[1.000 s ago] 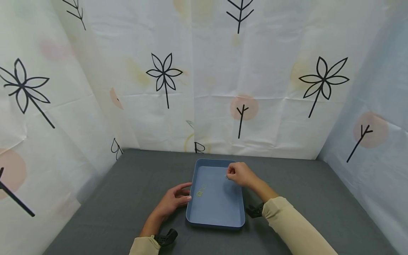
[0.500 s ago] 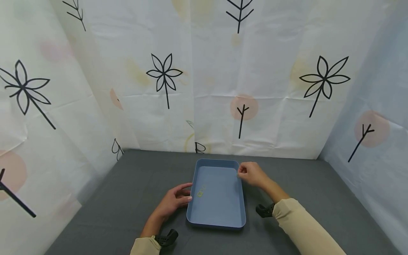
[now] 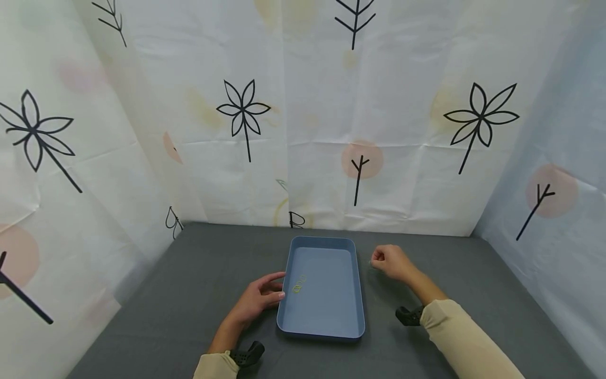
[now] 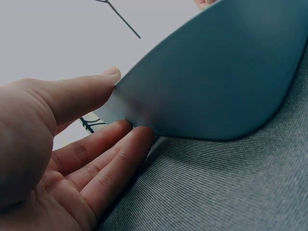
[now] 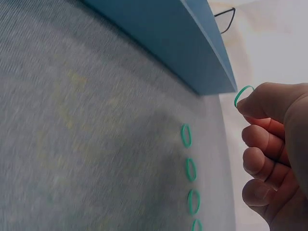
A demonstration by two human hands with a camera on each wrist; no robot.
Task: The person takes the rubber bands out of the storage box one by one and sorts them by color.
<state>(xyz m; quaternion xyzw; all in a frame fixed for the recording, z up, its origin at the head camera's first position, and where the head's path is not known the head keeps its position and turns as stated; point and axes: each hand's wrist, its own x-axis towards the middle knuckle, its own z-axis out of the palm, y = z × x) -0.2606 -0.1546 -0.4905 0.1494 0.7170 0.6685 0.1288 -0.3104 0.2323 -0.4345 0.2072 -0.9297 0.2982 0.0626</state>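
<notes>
My right hand (image 3: 393,262) is above the table just right of the blue tray (image 3: 326,316). Its thumb and forefinger pinch a small green rubber band (image 5: 237,97), clearest in the right wrist view; the other fingers curl in. Several more green rubber bands (image 5: 183,135) lie in a row on the cloth below. My left hand (image 3: 255,300) is at the tray's left side. In the left wrist view its fairly straight fingers (image 4: 115,175) touch the outer wall, and its thumb is at the rim. A few thin yellowish bands (image 3: 296,289) lie inside the tray toward its left.
Dark grey cloth (image 3: 213,252) covers the table. A pale patterned curtain (image 3: 312,105) rises behind the table and along both sides. Each wrist wears a black device, like the one on the right (image 3: 409,316).
My right hand has moved right, from over the tray's far right part, across its edge, to above the cloth beside it. The left hand and tray stay put.
</notes>
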